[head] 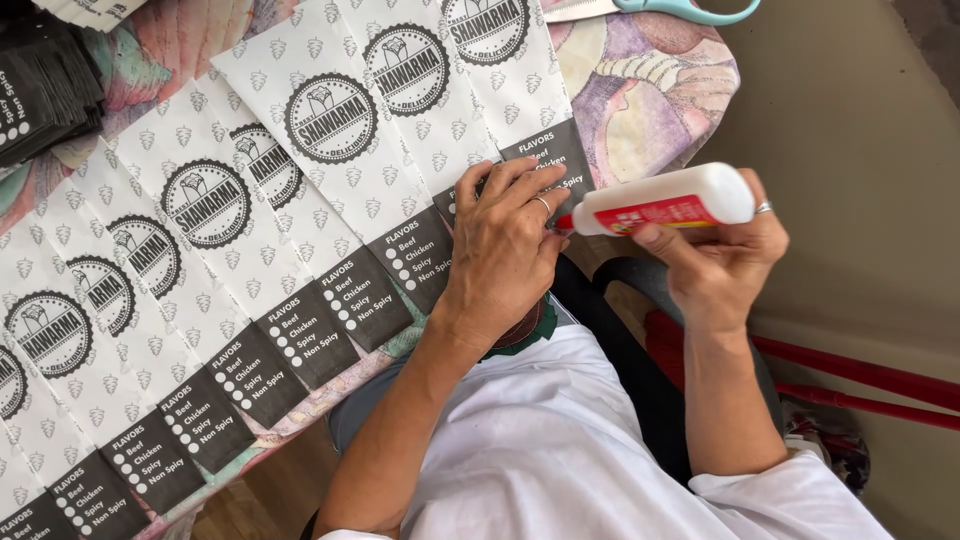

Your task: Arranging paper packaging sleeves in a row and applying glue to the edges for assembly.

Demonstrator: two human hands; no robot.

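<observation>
Glue bottle is gripped in the right hand, fingers clenched round the white body, thumb underneath on the red label; it is held level, red nozzle aimed left at the dark bottom strip of the nearest paper sheet

Left hand is laid flat just left of the nozzle, fingers spread and released, nothing grasped, pressing that sheet down at its dark strip

Relative to the bottle: the sheets are fanned overlapping up and to the left, each dark strip left exposed below the next; a patterned cloth shows under them, above the bottle; scissors with teal handles lie well above it at the frame top; a stack of dark sheets sits far left at the top corner

Handling, judged:
- bottle: light, soft-walled plastic, squeezable; mid-body grip is right, a harder squeeze will likely overfeed glue
- surface smooth, could get slippery if glue smears on it
- sheets: thin, light, floppy, easily creased or shifted out of the fan; best pinned flat near the strip being glued, lifted by an edge only
- wet strips probably tacky, so neighbouring sheets could be stuck if nudged
</observation>
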